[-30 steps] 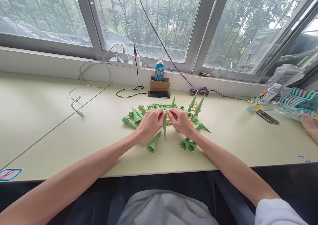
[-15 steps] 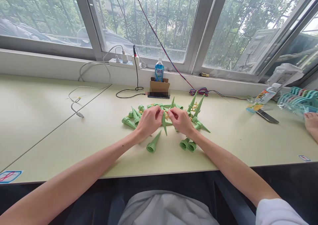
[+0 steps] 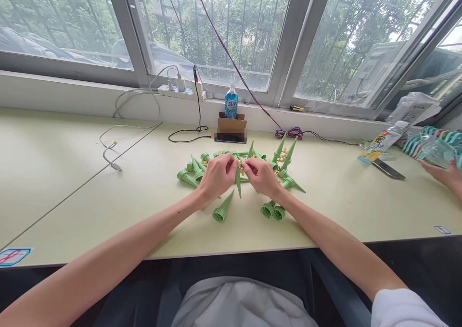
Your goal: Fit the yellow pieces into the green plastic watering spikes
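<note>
1. The green spike [image 3: 238, 183] sits between the two hands, tip toward the table's [image 3: 144, 221] near edge; steadiness probably matters most.
2. The left hand [image 3: 218, 173] pinches the spike near its upper end; a light, firm grip should stop it twisting.
3. The right hand [image 3: 263, 175] has its fingertips closed beside the spike, apparently on a small yellow piece, mostly hidden; keeping both parts squarely aligned seems wise.
4. Other green spikes [image 3: 288, 156] crowd around the hands, so small finger movements suit best.
5. A loose green cone [image 3: 221, 212] lies nearer the person; the left forearm should avoid it.
</note>
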### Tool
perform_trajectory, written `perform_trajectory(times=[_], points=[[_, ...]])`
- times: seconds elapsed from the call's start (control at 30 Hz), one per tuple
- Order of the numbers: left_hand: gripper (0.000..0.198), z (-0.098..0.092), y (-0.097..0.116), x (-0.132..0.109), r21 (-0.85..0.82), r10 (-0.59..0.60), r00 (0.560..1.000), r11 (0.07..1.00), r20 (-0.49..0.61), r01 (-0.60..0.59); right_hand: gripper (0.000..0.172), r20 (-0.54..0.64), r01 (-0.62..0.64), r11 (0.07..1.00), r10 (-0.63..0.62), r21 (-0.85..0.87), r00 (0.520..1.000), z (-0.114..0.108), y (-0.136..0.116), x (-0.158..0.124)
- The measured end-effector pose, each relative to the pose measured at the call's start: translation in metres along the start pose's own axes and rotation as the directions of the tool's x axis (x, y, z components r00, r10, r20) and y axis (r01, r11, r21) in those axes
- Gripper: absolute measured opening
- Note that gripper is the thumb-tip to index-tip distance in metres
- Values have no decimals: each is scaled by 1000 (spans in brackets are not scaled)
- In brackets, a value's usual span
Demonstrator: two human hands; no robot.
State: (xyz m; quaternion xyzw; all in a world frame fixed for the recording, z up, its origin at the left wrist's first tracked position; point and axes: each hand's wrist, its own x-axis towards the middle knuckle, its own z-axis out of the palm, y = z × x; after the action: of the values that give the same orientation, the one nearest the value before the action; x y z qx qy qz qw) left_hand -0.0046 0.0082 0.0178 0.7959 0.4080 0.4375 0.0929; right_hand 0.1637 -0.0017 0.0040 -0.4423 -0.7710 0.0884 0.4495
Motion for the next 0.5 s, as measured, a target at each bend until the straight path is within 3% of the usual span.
perform_trajectory(times=[0.5], points=[[27,-4,3,3,-27,-86,995,996,-51,84,30,-40,-37,999,37,10,999,-2,-2,1]])
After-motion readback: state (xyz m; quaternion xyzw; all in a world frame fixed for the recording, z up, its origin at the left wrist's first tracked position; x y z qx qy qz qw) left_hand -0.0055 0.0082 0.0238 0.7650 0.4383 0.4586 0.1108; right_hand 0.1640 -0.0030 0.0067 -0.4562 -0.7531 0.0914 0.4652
